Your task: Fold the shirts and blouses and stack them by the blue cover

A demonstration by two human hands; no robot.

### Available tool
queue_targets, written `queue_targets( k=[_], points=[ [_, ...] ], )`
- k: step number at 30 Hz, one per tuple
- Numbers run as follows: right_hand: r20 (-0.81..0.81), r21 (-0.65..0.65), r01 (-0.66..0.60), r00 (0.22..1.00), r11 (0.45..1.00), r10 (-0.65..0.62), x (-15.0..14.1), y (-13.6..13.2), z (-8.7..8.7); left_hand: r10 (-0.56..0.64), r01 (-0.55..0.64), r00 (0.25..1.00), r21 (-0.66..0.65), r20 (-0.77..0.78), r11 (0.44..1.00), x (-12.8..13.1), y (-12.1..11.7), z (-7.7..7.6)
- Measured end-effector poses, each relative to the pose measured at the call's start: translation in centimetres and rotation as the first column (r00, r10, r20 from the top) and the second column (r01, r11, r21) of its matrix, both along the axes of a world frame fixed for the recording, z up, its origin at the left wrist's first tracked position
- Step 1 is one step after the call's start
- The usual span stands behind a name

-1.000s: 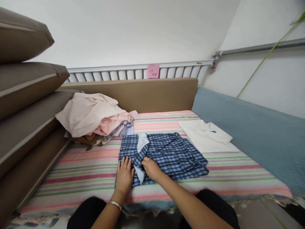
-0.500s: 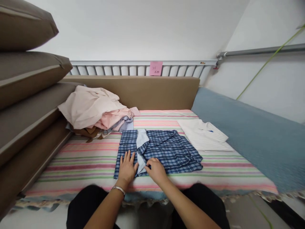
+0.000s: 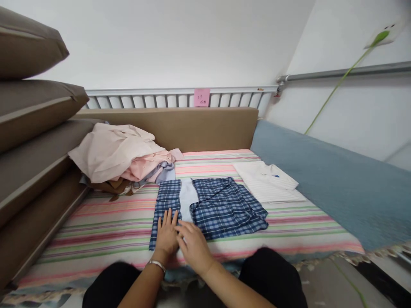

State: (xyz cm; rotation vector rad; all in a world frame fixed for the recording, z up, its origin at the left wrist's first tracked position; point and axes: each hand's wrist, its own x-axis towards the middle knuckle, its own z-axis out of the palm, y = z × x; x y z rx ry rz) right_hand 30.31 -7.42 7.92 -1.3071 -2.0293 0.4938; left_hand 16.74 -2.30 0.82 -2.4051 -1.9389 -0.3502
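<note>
A blue plaid shirt, partly folded, lies on the striped bed cover, with a pale blue panel showing between its plaid parts. My left hand rests flat on the shirt's left part near the front edge, fingers spread. Beside it, my right hand has its fingers loosely stretched over the lower end of the pale panel, the tips near my left hand. Nothing shows in its grasp. To the right of the plaid shirt lies a folded white striped shirt, its collar facing right.
A heap of pink and other clothes sits at the back left, against stacked brown cushions. A brown backrest stands along the back. Blue padding runs along the right side. My knees are at the front edge.
My right hand has moved left, close to my left hand, and its fingers have opened. The plaid flap over the pale panel has shifted, so the panel lies flatter and shows more.
</note>
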Motion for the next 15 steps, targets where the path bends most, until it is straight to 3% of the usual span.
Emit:
queue_targets(
  k=[3,5,8,11,15],
  points=[
    [-0.064,-0.131,0.247,0.964,0.96,-0.257,1.2,1.6,-0.7,0.0,0.0,1.0,0.036,0.02,0.999,0.2,0.0,0.1],
    [-0.039,-0.237,0.321,0.94,0.917,-0.339,2.1,2.4,-1.4,0.001,-0.003,1.0,0.048,0.031,0.999,0.3,0.0,0.1],
    [0.022,-0.347,0.314,0.945,0.884,-0.327,2.6,2.8,-2.3,0.009,-0.011,0.999,0.042,0.039,0.999,0.3,0.0,0.0],
    [0.08,-0.369,0.324,0.945,0.871,-0.318,3.0,2.4,-2.8,0.003,-0.005,0.999,0.035,0.047,0.999,0.3,0.0,0.0],
    [0.164,-0.385,0.379,0.925,0.842,-0.342,4.4,1.3,-2.2,0.006,-0.007,0.999,0.032,0.045,0.999,0.3,0.0,0.1]
  ],
)
